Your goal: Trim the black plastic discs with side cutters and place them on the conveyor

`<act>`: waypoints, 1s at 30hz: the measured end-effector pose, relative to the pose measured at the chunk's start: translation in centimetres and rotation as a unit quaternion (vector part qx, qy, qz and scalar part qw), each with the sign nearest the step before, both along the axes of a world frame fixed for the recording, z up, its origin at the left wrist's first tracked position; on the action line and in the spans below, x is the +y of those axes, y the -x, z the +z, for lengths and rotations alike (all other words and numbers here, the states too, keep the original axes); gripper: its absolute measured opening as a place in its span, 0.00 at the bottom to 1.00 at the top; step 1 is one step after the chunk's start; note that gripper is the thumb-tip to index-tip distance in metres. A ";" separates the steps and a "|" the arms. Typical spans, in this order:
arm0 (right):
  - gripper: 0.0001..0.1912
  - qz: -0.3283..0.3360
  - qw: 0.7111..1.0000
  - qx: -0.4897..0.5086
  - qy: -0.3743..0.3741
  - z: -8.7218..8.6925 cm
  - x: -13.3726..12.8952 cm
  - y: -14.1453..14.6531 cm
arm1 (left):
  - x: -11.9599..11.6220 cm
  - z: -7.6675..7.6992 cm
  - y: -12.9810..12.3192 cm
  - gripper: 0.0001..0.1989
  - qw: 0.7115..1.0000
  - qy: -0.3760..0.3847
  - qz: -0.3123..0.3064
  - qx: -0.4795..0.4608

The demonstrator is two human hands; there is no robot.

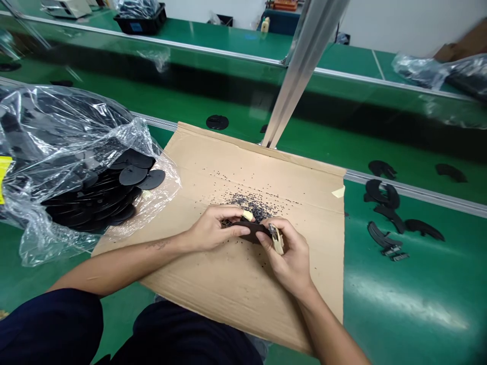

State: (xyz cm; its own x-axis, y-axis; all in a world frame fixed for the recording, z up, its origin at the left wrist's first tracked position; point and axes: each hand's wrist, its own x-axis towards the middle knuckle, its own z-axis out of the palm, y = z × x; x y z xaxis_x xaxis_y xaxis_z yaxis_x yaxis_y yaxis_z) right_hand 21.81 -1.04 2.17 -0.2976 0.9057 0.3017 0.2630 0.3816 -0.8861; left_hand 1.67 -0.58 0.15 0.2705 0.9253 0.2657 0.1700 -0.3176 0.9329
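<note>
My left hand [213,230] grips a curved black plastic piece [247,232] between thumb and fingers, and a cream finger cot [247,215] covers one fingertip. My right hand [285,256] holds a small deburring tool [277,241] with a cream handle and metal tip, right at the end of the piece. Both hands hover over a cardboard sheet [228,304], above a heap of black shavings [247,205]. To the left, a clear plastic bag [57,137] holds a stack of black discs [133,175].
Several curved black parts [384,200] lie on the green workbench [399,294] to the right. An aluminium rail [411,191] edges the bench, and a metal upright [300,76] rises behind the cardboard. More green benches, plastic bags and a black crate [140,17] stand farther back.
</note>
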 end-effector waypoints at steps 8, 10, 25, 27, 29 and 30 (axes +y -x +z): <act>0.10 0.042 0.998 -0.009 -0.053 0.3 0.1 0.0 | 0.2 0.3 0.4 0.13 0.993 -0.117 0.008 0.026; 0.10 0.043 0.998 0.013 -0.044 0.2 -0.1 0.2 | 0.3 0.3 0.4 0.15 0.992 -0.128 -0.001 0.005; 0.10 0.048 0.986 -0.077 -0.143 -0.3 -0.2 0.2 | 0.1 0.5 0.2 0.12 0.966 -0.251 -0.029 0.056; 0.09 0.040 0.987 -0.076 -0.136 -0.4 -0.3 0.3 | 0.1 0.6 0.2 0.13 0.965 -0.252 -0.029 0.059; 0.09 0.038 0.988 -0.072 -0.127 -0.4 -0.3 0.4 | 0.1 0.6 0.1 0.13 0.965 -0.252 -0.028 0.059; 0.09 0.039 0.989 -0.070 -0.123 -0.4 -0.4 0.4 | 0.1 0.5 0.1 0.13 0.965 -0.253 -0.029 0.058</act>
State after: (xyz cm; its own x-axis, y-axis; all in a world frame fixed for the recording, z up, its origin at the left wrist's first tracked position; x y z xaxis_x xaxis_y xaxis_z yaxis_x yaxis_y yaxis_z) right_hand 21.40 -1.40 1.78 -0.4180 0.7828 0.4610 0.3375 0.6050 -0.7212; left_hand 1.55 -0.48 0.68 0.3732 0.6678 0.6440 0.2327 -0.7394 0.6318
